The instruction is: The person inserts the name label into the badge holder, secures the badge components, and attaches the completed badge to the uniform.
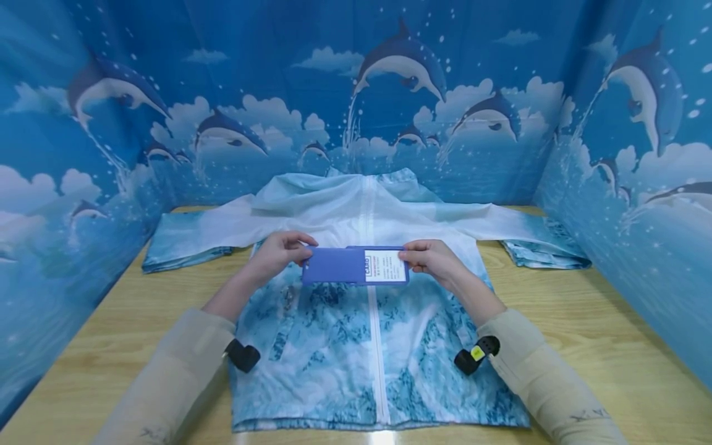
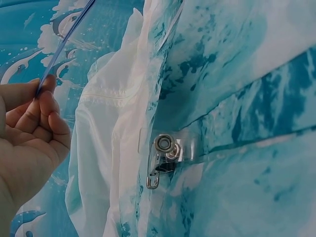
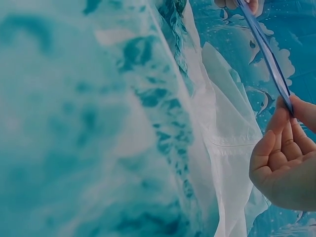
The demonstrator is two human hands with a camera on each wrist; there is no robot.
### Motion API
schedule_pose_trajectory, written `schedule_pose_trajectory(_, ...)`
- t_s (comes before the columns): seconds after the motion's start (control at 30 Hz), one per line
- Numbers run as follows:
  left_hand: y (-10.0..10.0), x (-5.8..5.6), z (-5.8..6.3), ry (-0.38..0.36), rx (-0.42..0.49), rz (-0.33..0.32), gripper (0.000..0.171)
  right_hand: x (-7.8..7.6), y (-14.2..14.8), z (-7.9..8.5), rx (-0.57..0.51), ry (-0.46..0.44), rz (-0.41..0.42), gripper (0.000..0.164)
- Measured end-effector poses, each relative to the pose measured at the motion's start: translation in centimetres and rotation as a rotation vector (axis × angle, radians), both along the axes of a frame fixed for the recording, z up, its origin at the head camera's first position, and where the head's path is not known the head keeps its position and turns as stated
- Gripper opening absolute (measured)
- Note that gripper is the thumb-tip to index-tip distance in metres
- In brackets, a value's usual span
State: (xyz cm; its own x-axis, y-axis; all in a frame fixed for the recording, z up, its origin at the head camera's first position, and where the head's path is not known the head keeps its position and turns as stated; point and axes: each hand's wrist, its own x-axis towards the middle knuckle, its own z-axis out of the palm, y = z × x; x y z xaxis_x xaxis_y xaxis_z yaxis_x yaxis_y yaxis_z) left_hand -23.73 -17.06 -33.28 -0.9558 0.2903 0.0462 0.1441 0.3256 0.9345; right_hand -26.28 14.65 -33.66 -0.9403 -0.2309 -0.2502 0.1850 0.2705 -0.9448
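A blue-purple card holder [image 1: 334, 266] is held sideways above a blue-and-white jacket [image 1: 328, 383]. On its right half shows a white printed card [image 1: 384, 267] with the word CARD turned sideways. My left hand [image 1: 280, 254] pinches the holder's left end between thumb and fingers. At the other end, my right hand [image 1: 432, 262] pinches the right edge, thumb over the card's border. Both wrist views show the holder edge-on as a thin blue strip [image 2: 64, 49]. A metal clip [image 2: 164, 144] on a clear strap hangs at the jacket's pocket edge.
The jacket lies zipped and spread on a wooden table [image 1: 601, 346], its sleeves [image 1: 194, 238] out to both sides with folded ends. Blue curtains [image 1: 278, 55] with dolphins and clouds stand behind and at both sides. Black wrist cameras [image 1: 243, 356] sit on both forearms.
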Motion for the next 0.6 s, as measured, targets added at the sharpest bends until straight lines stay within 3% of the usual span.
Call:
schedule_pose_trajectory(0.3, -0.03, 0.00, -0.03, -0.009, 0.029, -0.041, 0.032, 0.13, -0.14, 0.10, -0.012, -0.020, -0.002, 0.034)
schedule_pose_trajectory(0.6, 0.28, -0.02, -0.14, -0.015, 0.031, -0.039, 0.030, 0.14, -0.39, 0.00, -0.019, -0.011, 0.001, 0.034)
